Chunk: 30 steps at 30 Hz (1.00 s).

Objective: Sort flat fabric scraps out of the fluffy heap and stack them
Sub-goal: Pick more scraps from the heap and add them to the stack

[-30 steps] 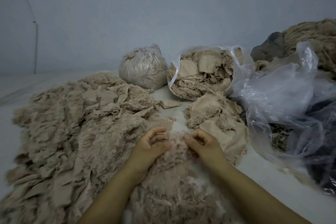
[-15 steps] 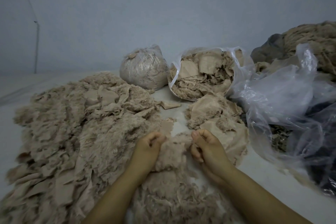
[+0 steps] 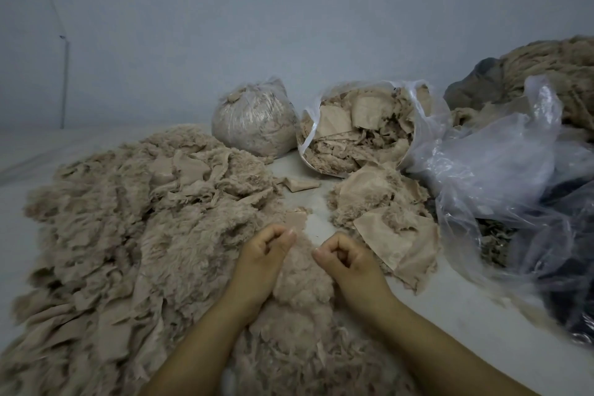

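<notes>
Two bare hands sit low in the middle of the view, close together but not touching. The left hand (image 3: 265,251) has its fingers curled in, with the thumb tip up. The right hand (image 3: 345,259) is curled into a loose fist too. Both rest on a tuft of fluff (image 3: 302,280) that lies between them. It looks like each hand grips a bit of that fluff, but the fingers hide the hold, so I cannot tell for sure.

The big fluffy heap (image 3: 128,235) spreads over the left side of the pale worktop (image 3: 450,315) and runs down to the near edge. Flat beige scraps poke out of it here and there. One small flat scrap (image 3: 295,220) lies just past the left thumb.

The stack (image 3: 389,225) of flat scraps sits just to the right of the right hand. It has some fluff mixed in. One loose scrap (image 3: 300,184) lies alone on the worktop, farther back.

Behind the stack an open bag (image 3: 363,128) lies on its side, full of scraps. A tied bag (image 3: 254,119) stands left of it. Crumpled clear plastic (image 3: 501,170) fills the right side, with dark cloth under it. A pale wall (image 3: 225,26) is at the back.
</notes>
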Each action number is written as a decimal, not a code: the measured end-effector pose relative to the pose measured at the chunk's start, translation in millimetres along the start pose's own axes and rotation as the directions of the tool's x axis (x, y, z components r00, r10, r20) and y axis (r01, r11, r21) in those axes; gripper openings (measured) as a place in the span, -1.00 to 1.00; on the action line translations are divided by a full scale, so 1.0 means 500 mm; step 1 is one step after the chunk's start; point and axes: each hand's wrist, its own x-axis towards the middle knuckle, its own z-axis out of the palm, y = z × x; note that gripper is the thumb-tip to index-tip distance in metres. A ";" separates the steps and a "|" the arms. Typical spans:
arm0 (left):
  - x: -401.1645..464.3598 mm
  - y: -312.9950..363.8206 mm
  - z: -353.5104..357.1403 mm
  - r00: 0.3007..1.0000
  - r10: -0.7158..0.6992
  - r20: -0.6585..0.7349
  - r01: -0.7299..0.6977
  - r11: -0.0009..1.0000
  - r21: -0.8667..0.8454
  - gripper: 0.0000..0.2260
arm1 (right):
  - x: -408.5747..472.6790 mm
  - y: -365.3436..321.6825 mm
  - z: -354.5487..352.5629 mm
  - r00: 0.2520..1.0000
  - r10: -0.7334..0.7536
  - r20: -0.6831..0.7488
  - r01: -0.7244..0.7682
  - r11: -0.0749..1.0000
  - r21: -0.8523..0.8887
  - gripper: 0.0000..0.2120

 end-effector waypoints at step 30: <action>0.009 0.011 0.008 0.905 -0.405 -0.127 0.273 0.783 -0.559 -0.85 | -0.009 0.006 0.004 0.959 -0.195 0.208 0.258 0.904 -0.341 -0.80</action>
